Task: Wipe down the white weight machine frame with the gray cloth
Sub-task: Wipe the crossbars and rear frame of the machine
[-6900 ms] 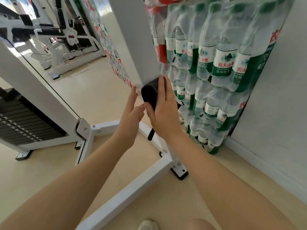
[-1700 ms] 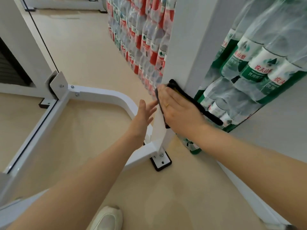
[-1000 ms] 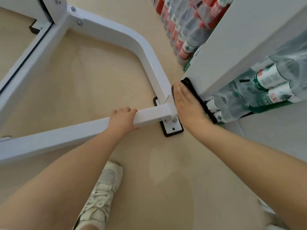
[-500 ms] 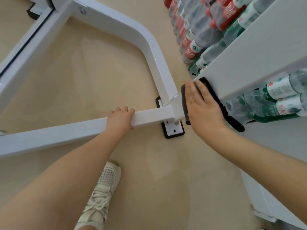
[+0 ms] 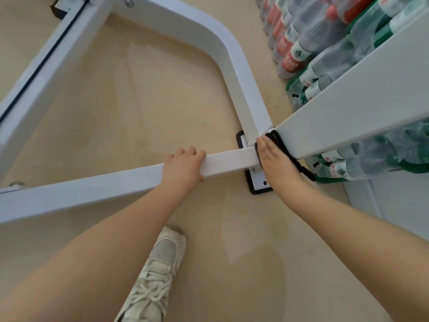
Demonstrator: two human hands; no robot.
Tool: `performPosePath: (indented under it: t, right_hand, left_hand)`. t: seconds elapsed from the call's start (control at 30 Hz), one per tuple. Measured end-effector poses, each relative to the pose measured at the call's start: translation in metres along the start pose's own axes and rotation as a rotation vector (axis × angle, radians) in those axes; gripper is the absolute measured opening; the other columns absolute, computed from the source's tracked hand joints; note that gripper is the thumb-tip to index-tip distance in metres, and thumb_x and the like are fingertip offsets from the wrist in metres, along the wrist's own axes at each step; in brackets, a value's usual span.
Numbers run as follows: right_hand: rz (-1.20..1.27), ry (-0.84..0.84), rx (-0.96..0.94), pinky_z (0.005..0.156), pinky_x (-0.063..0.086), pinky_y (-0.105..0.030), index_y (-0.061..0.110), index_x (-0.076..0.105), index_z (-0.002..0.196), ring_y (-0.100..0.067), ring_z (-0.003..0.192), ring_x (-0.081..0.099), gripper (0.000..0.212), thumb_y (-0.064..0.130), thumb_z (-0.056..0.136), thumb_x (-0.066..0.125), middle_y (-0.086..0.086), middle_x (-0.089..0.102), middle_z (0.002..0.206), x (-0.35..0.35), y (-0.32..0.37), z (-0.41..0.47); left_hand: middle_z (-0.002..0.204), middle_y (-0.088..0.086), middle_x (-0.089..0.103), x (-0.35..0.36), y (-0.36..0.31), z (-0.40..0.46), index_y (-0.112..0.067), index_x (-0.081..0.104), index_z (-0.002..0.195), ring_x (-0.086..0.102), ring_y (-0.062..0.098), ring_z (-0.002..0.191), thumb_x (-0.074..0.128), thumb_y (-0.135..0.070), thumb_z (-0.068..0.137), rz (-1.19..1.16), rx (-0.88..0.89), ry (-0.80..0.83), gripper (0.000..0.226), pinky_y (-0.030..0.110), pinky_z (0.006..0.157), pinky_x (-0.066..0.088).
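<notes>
White frame (image 5: pixel 234 73) filled upper and middle of frame, upright post slanting in from right. Bottled water packs (image 5: pixel 301 43) stacked upper right, behind post. We curled left hand (image 5: pixel 185 165) over horizontal bar at centre, likely to brace. Right hand (image 5: pixel 276 163), fingers straight, pressed gray cloth (image 5: pixel 282 145) against post base right of centre, wiping corner joint.

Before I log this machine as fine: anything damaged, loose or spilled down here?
Nothing stands out. The white frame looks intact and its foot plate lies flat on the floor. The bottled water is stacked beside it, nothing spilled.
</notes>
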State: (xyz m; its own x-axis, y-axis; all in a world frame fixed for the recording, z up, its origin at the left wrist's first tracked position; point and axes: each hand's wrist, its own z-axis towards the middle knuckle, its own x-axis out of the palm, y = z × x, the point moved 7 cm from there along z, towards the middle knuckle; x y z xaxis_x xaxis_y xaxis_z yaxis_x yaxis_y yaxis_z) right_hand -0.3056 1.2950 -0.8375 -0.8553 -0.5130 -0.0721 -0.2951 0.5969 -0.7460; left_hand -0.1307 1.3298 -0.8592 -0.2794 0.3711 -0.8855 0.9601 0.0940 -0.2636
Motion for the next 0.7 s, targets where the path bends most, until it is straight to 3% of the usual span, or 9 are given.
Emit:
performPosePath:
  t: [0.17,0.27,0.33,0.5,0.6,0.7]
  right_hand:
    - [0.008,-0.153,0.093,0.105,-0.011,-0.057,-0.011,0.006,0.142,-0.039,0.141,0.005,0.064,0.031,0.098,0.026,-0.025,0.012,0.152,-0.004,-0.042,-0.057]
    - [0.01,-0.371,0.286,0.114,0.005,-0.046,-0.002,0.029,0.141,-0.029,0.139,0.026,0.058,0.031,0.093,0.034,-0.015,0.036,0.147,-0.012,-0.099,-0.123]
    - [0.032,-0.452,0.433,0.115,0.013,-0.039,0.006,0.042,0.138,-0.021,0.134,0.036,0.057,0.036,0.09,0.04,-0.007,0.047,0.14,-0.013,-0.139,-0.166]
    - [0.072,-0.591,0.795,0.112,0.015,-0.039,0.009,0.044,0.136,-0.017,0.133,0.038,0.056,0.043,0.094,0.031,-0.003,0.047,0.14,-0.021,-0.236,-0.263]
    - [0.047,-0.68,0.974,0.111,0.025,-0.041,0.012,0.046,0.136,-0.016,0.133,0.039,0.056,0.045,0.093,0.032,-0.003,0.046,0.141,-0.035,-0.284,-0.311]
    - [0.031,-0.717,1.143,0.112,0.024,-0.041,0.012,0.043,0.138,-0.016,0.135,0.036,0.059,0.046,0.093,0.027,-0.002,0.042,0.144,-0.048,-0.327,-0.346]
  left_hand:
    - [0.131,0.008,0.043,-0.006,-0.012,-0.014,-0.016,0.036,0.133,0.041,0.028,0.118,0.046,-0.017,0.091,-0.034,-0.043,0.079,0.043,0.036,0.093,0.035]
    - [0.139,0.008,0.037,-0.043,-0.03,-0.028,-0.016,0.027,0.142,0.039,0.028,0.124,0.045,-0.022,0.093,-0.245,-0.014,0.082,0.053,0.037,0.097,0.036]
    - [0.14,0.005,0.039,-0.086,-0.053,-0.042,-0.017,0.029,0.142,0.042,0.025,0.123,0.046,-0.023,0.093,-0.408,0.066,0.002,0.052,0.034,0.098,0.037]
    - [0.132,-0.008,0.049,-0.209,-0.124,-0.088,-0.029,0.04,0.136,0.05,0.007,0.104,0.042,-0.024,0.096,-0.703,0.345,-0.202,0.04,0.021,0.088,0.035]
    - [0.132,-0.01,0.047,-0.272,-0.16,-0.116,-0.03,0.039,0.137,0.049,0.009,0.115,0.033,-0.025,0.1,-0.973,0.472,-0.242,0.038,0.029,0.1,0.036]
    - [0.136,-0.014,0.045,-0.325,-0.187,-0.139,-0.031,0.04,0.136,0.047,0.004,0.118,0.024,-0.036,0.101,-1.172,0.568,-0.262,0.039,0.027,0.098,0.038]
